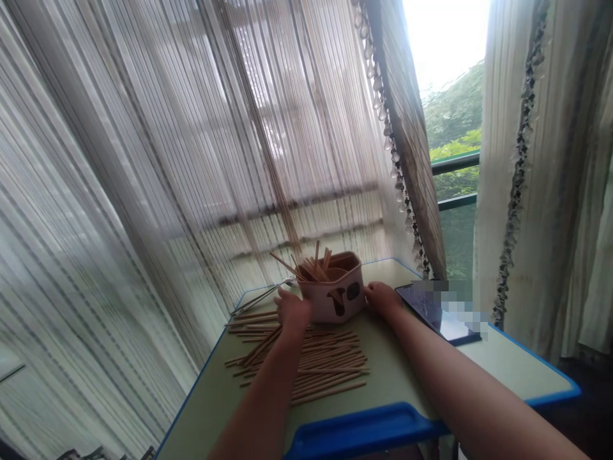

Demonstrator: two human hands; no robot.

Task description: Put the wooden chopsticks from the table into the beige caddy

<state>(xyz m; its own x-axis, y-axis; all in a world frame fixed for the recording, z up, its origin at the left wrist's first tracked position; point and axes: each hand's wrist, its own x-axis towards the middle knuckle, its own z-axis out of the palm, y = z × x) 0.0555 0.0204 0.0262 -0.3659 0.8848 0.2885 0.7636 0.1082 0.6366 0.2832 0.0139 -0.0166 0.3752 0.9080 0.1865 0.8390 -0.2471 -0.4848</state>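
Observation:
A pinkish-white utensil holder [318, 303] with dark cut-out shapes on its front stands on the table, bundled wooden sticks [316, 269] poking out of its left part. My left hand [294, 308] lies against its left side, some fingers stretched outward and slightly blurred. On the opposite side, my right hand [383, 299] has its fingers curled at the holder's right wall, so the holder sits between both hands. Many wooden chopsticks [330, 364] lie loosely side by side in front of it, partly hidden by my left forearm.
Thin metal utensils [258, 299] lie at the table's left edge. A dark tablet or phone [431, 316] rests right of my right hand. The pale table [517, 367] has a blue rim and a raised blue front bar [359, 429]. Striped curtains [191, 128] hang behind it.

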